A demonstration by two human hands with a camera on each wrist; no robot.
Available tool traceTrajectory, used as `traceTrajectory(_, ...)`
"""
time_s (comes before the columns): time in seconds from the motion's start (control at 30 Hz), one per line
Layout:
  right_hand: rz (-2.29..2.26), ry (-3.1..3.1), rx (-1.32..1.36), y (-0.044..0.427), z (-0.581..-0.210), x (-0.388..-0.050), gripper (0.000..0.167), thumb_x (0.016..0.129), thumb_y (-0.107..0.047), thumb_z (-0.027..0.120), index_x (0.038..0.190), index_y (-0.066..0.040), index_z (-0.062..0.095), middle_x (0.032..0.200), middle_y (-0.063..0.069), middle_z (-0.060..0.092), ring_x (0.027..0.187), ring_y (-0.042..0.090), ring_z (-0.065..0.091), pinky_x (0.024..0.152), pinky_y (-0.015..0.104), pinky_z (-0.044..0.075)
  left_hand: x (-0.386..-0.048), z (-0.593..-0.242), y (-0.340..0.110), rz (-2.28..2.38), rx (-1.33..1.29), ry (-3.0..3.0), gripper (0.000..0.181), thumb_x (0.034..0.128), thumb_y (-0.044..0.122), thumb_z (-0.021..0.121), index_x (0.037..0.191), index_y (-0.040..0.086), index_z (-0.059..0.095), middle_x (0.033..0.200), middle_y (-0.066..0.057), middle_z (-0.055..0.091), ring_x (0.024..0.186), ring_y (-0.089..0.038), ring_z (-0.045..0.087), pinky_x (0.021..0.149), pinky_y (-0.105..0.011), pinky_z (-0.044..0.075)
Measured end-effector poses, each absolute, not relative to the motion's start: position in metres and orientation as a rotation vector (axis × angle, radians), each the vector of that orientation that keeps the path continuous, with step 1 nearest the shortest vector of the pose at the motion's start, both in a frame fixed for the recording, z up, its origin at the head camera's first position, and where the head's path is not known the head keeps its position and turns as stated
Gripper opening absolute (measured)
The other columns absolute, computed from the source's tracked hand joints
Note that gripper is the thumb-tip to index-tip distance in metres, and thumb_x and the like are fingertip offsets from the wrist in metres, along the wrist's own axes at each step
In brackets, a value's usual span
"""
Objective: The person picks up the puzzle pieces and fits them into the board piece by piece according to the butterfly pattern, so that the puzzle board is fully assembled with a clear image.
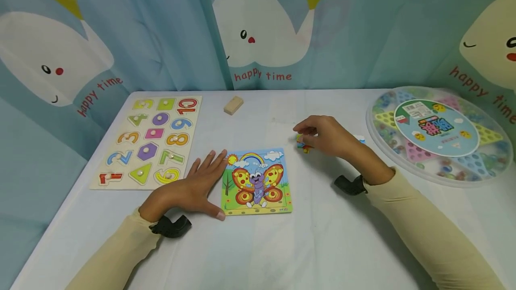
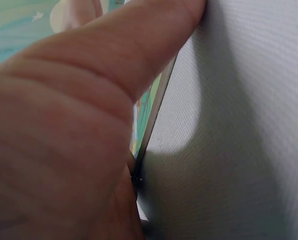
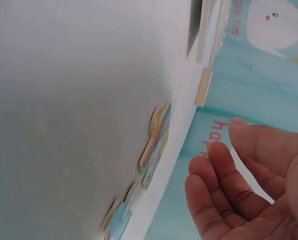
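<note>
A square butterfly picture puzzle (image 1: 258, 182) lies flat at mid-table. My left hand (image 1: 193, 191) rests beside it, fingers spread, with thumb and fingertips touching its left edge. In the left wrist view, the thumb side of the left hand (image 2: 79, 105) covers most of the board. Back and to the right, my right hand (image 1: 328, 138) hovers over a colourful puzzle piece (image 1: 305, 144), partly hiding it. The right wrist view shows the right hand (image 3: 249, 185) with loosely bent fingers and nothing between them; loose pieces (image 3: 156, 145) lie on the table beyond.
A wooden number-and-shape board (image 1: 126, 183) lies at the left. At the back stands a small wooden block (image 1: 234, 105). A large round clear case (image 1: 437, 128) of beads takes up the right side. Behind the table hangs a blue whale curtain (image 1: 173, 26).
</note>
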State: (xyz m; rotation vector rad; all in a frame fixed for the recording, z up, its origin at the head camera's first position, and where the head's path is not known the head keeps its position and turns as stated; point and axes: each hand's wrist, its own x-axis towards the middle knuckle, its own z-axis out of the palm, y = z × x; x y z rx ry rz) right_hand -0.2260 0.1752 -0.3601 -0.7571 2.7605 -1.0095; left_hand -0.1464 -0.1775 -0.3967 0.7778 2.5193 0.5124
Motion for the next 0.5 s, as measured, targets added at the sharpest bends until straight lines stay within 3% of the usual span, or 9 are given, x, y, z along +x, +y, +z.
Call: traceTrajectory(0.5, -1.014, 2.731, -0.588, 0.187, -0.369, -0.237, 0.026, 0.091, 0.0, 0.062, 0.115, 0.005, 0.067, 0.103, 0.016, 0.066, 0.09, 0.026, 0.06, 0.076, 0.038, 0.05, -0.146, -0.397, -0.177, 0.517, 0.783, 2.521, 0.131, 0.067, 0.057, 0.083, 0.157, 0.009, 0.0, 0.162, -0.004, -0.012, 0.145, -0.027, -0.019, 0.113, -0.054, -0.01)
